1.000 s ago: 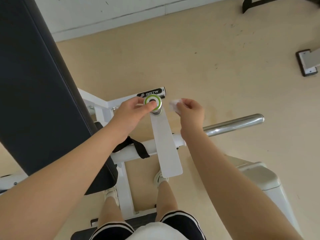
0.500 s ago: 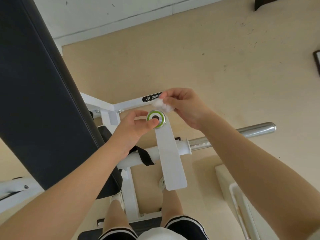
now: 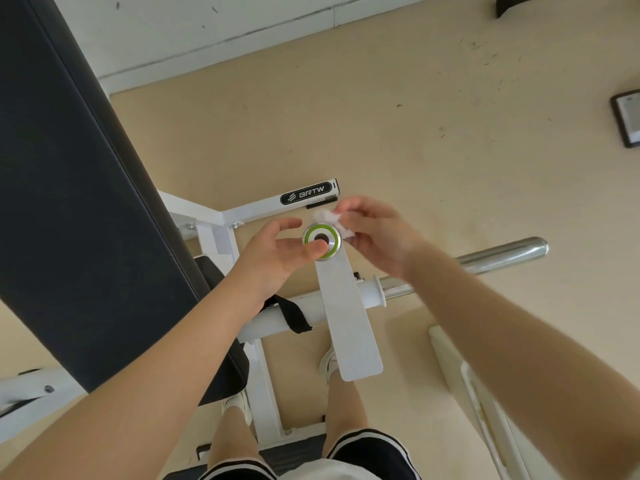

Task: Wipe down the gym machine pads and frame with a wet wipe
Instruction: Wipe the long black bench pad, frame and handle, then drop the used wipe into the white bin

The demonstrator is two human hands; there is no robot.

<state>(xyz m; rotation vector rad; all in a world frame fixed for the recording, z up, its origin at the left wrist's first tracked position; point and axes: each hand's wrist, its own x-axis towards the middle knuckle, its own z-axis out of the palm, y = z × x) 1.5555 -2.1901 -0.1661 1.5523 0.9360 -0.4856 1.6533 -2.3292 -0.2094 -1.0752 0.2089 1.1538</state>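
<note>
Right hand: the right hand (image 3: 375, 233) pinches a crumpled wet wipe (image 3: 327, 216) in its fingertips and holds it against the far and right edge of the round knob (image 3: 322, 240), likely so the damp wad can work round the rim.
Left hand: the left hand (image 3: 273, 258) comes in from the other side with fingers loosely spread; its thumb tip lies on the knob's face near the dark centre, seemingly to steady the part while the other hand rubs.
Knob: silver with a green ring, seated at the top of a flat white arm (image 3: 349, 317) that slopes down toward the person's legs.
Frame: a white crossbar (image 3: 343, 301) passes under the flat arm and ends in a chrome peg (image 3: 502, 254); a white tube with a black BRTW label (image 3: 306, 195) runs just behind the hands.
Pad: the large dark pad (image 3: 65, 202) rises at the left, well apart from the wipe and not being cleaned now.
Doubt: whether the wipe reaches under the knob is hidden by the fingers.
Progress: judged as mid-task, on small fittings, with pad and long tubes possibly left.
</note>
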